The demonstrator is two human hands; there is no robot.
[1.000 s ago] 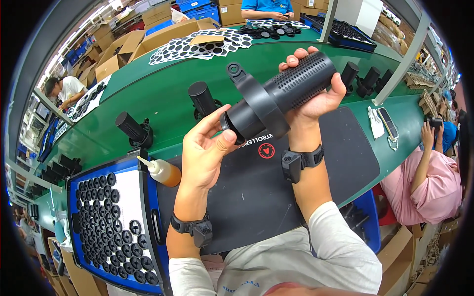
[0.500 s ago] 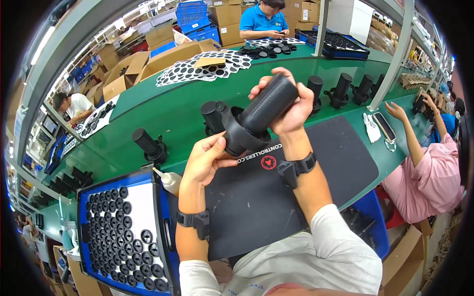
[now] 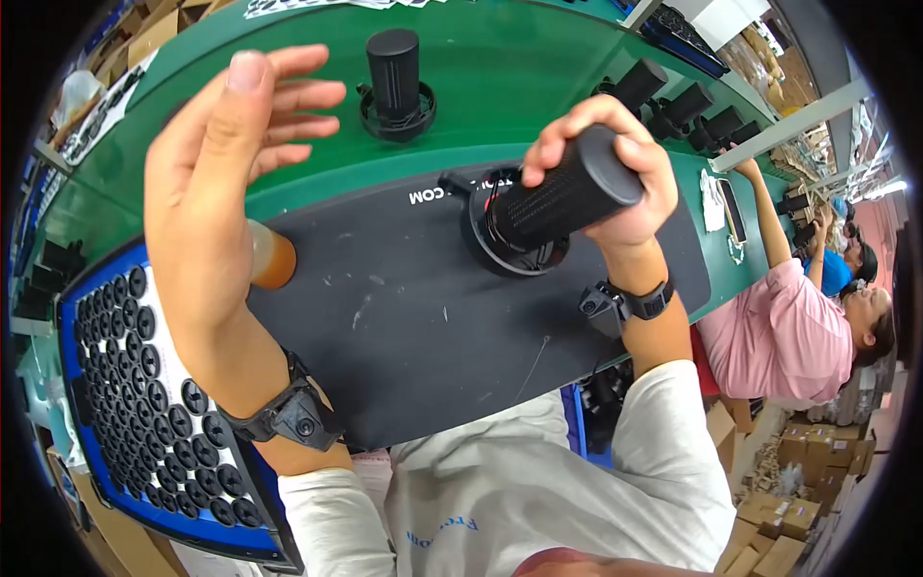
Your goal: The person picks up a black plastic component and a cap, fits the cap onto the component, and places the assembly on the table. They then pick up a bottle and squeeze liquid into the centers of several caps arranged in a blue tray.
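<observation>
Left hand (image 3: 216, 183): raised at ten o'clock, fingers spread, holding nothing.
Right hand (image 3: 615, 168): wrapped around the black cylinder (image 3: 562, 197) at two o'clock.
Cylinder: tilted, base ring touching the black mat (image 3: 413, 337).
Orange bottle (image 3: 271, 258): behind the left palm.

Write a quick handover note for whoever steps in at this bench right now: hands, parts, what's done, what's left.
Left hand: open, raised above the bench, holding nothing.
Right hand: gripping a black ribbed cylinder, its lower end at a black ring on the dark mat.
One assembled unit stands on the green bench.
Tray of black caps at left, brown-tipped bottle beside it.
Left: seating looks unfinished; check it.
</observation>
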